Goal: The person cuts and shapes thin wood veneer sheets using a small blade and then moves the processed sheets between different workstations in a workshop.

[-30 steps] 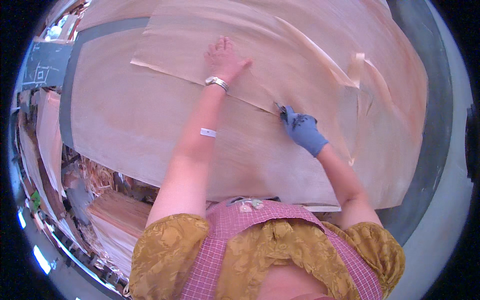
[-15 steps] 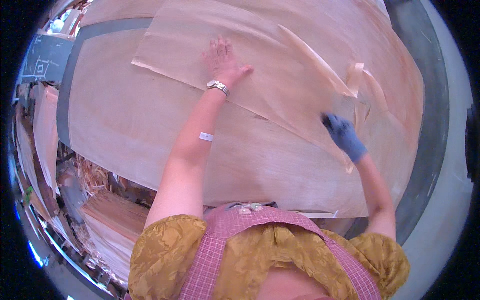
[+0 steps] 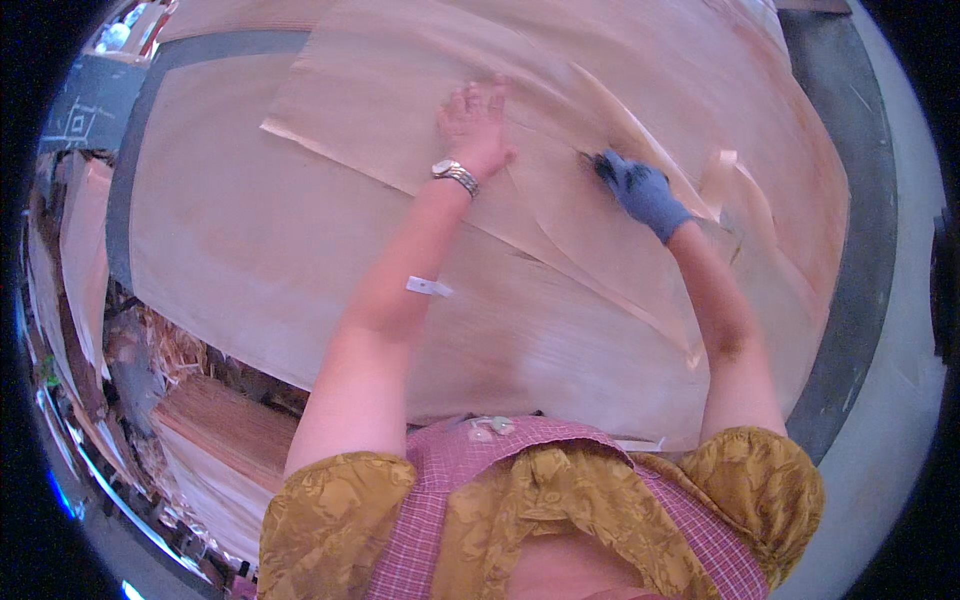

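Note:
My left hand [image 3: 476,130], bare and with a metal watch at the wrist, lies flat with fingers spread on a thin tan wood veneer sheet [image 3: 350,110]. To its right, my right hand [image 3: 645,195] wears a blue-grey glove with dark fingertips. Its fingers are closed around a small tool whose thin dark tip [image 3: 586,154] touches or nearly touches the sheet; most of the tool is hidden. Just beyond the glove runs a raised, lifted edge [image 3: 630,122] of veneer. A curled veneer flap [image 3: 728,168] rises farther right. Beneath lies a larger veneer sheet [image 3: 250,240].
The grey table border [image 3: 865,270] curves along the right side, with pale floor [image 3: 905,330] beyond. Veneer scraps and shavings [image 3: 175,345] lie low on the left, beside a stack of wood sheets [image 3: 225,430]. A dark grey panel [image 3: 85,110] stands at far left.
My right hand has moved away from me and to the left, nearer my left hand. My left hand has shifted slightly right, still flat on the sheet.

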The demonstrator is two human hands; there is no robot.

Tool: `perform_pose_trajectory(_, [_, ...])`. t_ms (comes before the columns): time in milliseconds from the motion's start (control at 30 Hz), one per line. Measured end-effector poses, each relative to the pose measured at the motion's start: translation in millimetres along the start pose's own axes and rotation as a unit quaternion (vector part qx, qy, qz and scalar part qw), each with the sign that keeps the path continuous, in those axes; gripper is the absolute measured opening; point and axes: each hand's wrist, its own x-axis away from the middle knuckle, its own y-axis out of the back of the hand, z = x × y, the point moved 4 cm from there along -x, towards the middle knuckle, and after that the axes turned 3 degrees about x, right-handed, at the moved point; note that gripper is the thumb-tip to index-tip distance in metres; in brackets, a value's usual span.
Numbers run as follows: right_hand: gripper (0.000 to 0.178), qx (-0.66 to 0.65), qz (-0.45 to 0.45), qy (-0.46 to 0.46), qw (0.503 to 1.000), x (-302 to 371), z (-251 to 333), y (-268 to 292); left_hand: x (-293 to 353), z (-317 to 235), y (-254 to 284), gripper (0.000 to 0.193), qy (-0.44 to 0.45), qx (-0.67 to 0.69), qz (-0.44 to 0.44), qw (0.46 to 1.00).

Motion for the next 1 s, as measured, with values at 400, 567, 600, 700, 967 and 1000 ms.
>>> perform_pose_trajectory(400, [0.030, 0.047, 0.033, -0.249, 0.967, 198.6, 14.1, -44.2, 68.9, -92.8, -84.6, 0.047, -0.217, -0.006, -0.119, 0.969])
perform_pose_trajectory(567, [0.036, -0.020, 0.035, -0.366, 0.930, 332.5, 83.4, -66.3, 70.3, -92.4, -78.4, 0.047, -0.243, -0.022, -0.145, 0.959])
perform_pose_trajectory(600, [0.033, -0.035, 0.078, -0.397, 0.914, 346.0, 94.5, -66.8, 71.9, -92.3, -77.6, 0.048, -0.243, -0.027, -0.145, 0.959])
perform_pose_trajectory(700, [0.029, -0.077, 0.104, -0.441, 0.888, 344.2, 102.7, -43.1, 71.6, -88.2, -79.3, 0.053, -0.248, -0.079, -0.177, 0.949])
perform_pose_trajectory(967, [0.031, -0.007, -0.192, -0.302, 0.934, 80.1, -12.1, 51.2, 70.7, -95.3, -69.0, 0.052, -0.256, 0.020, -0.167, 0.952])
perform_pose_trajectory(1000, [0.030, 0.012, -0.165, -0.281, 0.945, 72.3, -35.6, 42.8, 71.3, -99.9, -70.0, 0.051, -0.265, 0.036, -0.157, 0.951])
